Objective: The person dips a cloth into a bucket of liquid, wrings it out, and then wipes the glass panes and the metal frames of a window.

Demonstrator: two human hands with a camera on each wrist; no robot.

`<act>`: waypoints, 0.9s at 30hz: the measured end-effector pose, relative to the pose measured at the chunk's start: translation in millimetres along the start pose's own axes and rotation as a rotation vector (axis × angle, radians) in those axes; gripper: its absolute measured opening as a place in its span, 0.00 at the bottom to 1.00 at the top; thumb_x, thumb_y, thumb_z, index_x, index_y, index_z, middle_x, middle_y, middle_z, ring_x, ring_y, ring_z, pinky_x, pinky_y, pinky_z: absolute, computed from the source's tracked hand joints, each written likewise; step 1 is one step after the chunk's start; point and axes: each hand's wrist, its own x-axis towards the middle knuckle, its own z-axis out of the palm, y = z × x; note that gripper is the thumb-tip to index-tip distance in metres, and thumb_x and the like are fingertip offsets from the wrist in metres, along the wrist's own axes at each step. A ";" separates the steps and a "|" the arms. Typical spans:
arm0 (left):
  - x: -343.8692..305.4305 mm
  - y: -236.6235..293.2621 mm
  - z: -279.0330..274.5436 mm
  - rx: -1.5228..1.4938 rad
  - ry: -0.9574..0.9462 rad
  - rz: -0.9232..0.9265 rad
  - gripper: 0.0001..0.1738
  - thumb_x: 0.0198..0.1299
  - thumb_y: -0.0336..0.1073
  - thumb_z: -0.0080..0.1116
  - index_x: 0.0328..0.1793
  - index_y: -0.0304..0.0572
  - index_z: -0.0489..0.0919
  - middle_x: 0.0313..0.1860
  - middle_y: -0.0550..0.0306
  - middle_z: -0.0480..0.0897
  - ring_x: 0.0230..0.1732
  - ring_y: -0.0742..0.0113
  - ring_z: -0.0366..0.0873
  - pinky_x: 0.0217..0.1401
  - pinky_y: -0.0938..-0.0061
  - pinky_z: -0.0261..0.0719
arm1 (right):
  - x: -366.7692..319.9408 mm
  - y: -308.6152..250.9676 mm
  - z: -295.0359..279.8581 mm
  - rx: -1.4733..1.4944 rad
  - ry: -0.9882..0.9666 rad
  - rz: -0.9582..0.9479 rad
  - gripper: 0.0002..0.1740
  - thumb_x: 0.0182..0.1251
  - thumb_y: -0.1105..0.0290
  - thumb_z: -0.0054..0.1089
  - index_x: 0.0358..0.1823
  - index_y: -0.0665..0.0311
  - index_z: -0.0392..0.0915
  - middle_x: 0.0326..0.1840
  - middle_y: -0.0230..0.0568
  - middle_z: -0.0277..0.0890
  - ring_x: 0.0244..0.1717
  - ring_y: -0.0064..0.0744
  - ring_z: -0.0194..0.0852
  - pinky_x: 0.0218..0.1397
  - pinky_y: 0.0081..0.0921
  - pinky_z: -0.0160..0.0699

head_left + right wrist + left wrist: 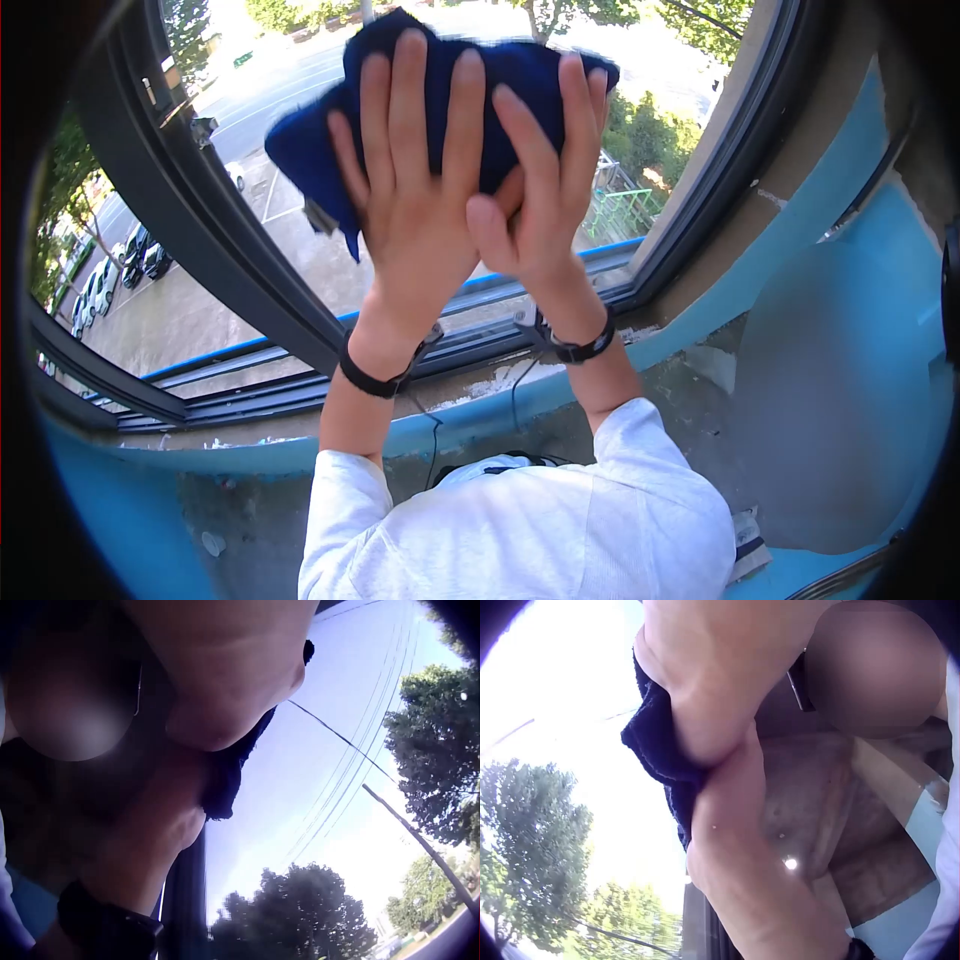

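I've my left hand [415, 200] and right hand [545, 200] spread, uncurled, against blue cloth [530, 72]! Looks soft, light; I'd grasp it left of them.

The heel of the left hand [720, 656] fills the top, with the right hand [727, 799] just below it. A navy cloth [654, 731] with a fuzzy edge shows beside both. A black wrist strap [861, 949] sits at the bottom. Leafy trees [536, 832] stand left under glaring sky; right, a small light [790, 864] shines near light-blue paint [900, 922].
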 end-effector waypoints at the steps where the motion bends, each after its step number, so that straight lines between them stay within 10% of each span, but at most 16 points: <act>1: -17.2 0.0 0.7 0.034 -0.060 0.003 0.35 0.68 0.59 0.50 0.78 0.56 0.69 0.80 0.45 0.62 0.81 0.43 0.56 0.80 0.40 0.43 | -14.3 -3.2 0.5 -0.009 -0.013 0.033 0.34 0.69 0.43 0.52 0.68 0.58 0.75 0.78 0.65 0.58 0.79 0.71 0.49 0.78 0.66 0.42; 6: -190.4 -6.6 7.2 0.180 -0.291 0.098 0.39 0.65 0.54 0.53 0.80 0.47 0.63 0.81 0.31 0.55 0.82 0.29 0.45 0.80 0.34 0.30 | -175.8 -42.4 -22.5 -0.102 -0.270 0.138 0.36 0.74 0.40 0.46 0.71 0.59 0.70 0.79 0.66 0.55 0.81 0.73 0.42 0.77 0.73 0.37; 14: -343.9 -8.9 -16.8 0.137 -0.565 0.100 0.37 0.66 0.59 0.53 0.78 0.56 0.67 0.80 0.44 0.61 0.83 0.42 0.49 0.82 0.42 0.29 | -319.0 -103.2 -52.7 0.035 -0.583 0.467 0.39 0.71 0.42 0.55 0.74 0.60 0.65 0.83 0.62 0.46 0.84 0.70 0.27 0.79 0.72 0.26; 23: -30.7 26.4 14.8 0.048 -0.089 -0.021 0.32 0.69 0.57 0.48 0.75 0.54 0.73 0.78 0.46 0.66 0.79 0.45 0.61 0.81 0.46 0.44 | -24.6 4.8 -31.1 -0.030 -0.175 0.128 0.35 0.69 0.45 0.52 0.69 0.61 0.73 0.76 0.60 0.62 0.79 0.69 0.50 0.80 0.64 0.37; 27: -4.5 43.1 34.0 0.049 0.000 -0.016 0.32 0.70 0.56 0.46 0.76 0.54 0.71 0.80 0.46 0.64 0.80 0.44 0.59 0.80 0.43 0.46 | -2.5 33.7 -39.5 -0.058 -0.154 0.049 0.34 0.70 0.44 0.50 0.69 0.58 0.74 0.76 0.59 0.63 0.78 0.69 0.51 0.80 0.62 0.40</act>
